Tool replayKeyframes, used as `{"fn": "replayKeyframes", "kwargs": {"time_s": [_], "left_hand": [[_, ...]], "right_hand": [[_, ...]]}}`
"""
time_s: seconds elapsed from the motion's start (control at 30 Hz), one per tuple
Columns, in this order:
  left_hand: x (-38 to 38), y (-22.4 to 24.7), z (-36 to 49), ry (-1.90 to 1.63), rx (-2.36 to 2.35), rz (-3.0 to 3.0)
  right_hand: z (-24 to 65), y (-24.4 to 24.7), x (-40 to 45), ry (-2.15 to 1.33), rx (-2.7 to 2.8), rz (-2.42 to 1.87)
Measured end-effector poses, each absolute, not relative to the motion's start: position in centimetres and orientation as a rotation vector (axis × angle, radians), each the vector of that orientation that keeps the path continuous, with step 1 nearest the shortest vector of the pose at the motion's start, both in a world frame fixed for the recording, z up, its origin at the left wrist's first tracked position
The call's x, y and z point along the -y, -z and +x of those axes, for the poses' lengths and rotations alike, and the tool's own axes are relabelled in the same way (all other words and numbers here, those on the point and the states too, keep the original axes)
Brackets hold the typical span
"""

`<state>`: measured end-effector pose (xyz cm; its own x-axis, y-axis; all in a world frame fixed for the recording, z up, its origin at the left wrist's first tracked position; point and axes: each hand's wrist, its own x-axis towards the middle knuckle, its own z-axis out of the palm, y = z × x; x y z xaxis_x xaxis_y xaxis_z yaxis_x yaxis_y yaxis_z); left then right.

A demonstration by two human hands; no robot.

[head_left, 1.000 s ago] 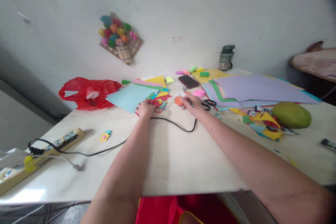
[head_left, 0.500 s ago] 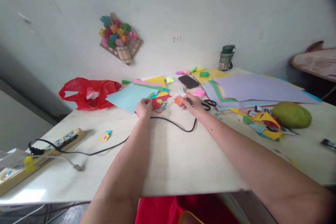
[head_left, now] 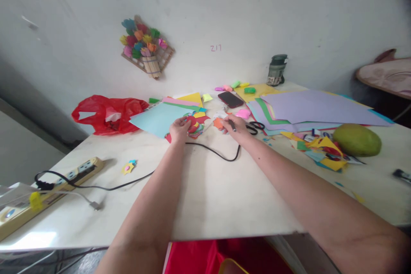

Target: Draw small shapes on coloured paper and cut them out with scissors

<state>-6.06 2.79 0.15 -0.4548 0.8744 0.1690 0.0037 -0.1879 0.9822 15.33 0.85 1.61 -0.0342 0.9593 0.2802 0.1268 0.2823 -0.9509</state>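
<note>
Left hand (head_left: 178,131) pinches red paper (head_left: 192,122); right hand (head_left: 237,129) curls round dark pen (head_left: 232,125). Yellow flower (head_left: 128,168) looks done; cut shapes (head_left: 200,129) loose.

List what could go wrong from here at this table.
The black cable passes under the left forearm, so a sweep of that arm might drag it.

The scissors lie close by the right hand and could get knocked.

The small paper cutouts by the left hand look loose and might scatter.

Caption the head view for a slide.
Left hand at a red paper cutout, right hand holding a dark tool, orange paper between.
</note>
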Motion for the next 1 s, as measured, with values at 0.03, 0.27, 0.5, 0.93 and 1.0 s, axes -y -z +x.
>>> {"fn": "replayKeyframes", "kwargs": {"time_s": [0.03,0.27,0.5,0.93,1.0], "left_hand": [[-2.6,-0.3,-5.5,-1.715,-1.381,1.015],[-0.4,-1.5,-2.0,-1.414,-1.299,1.020],[0.2,-1.2,-1.0,-1.297,-1.161,1.121],[0.2,-0.9,-1.3,-1.173,-0.931,1.209],[0.2,-0.9,-1.3,-1.165,-0.928,1.206]], "right_hand": [[15.3,-1.7,-0.8,-0.944,1.436,-1.062],[15.7,-2.1,-0.3,-0.965,1.430,-1.004],[15.6,-1.5,-0.8,-0.975,1.450,-0.988],[15.3,-1.8,-0.6,-0.904,1.560,-1.095],[15.2,-1.9,-0.7,-0.878,1.576,-1.117]]}}
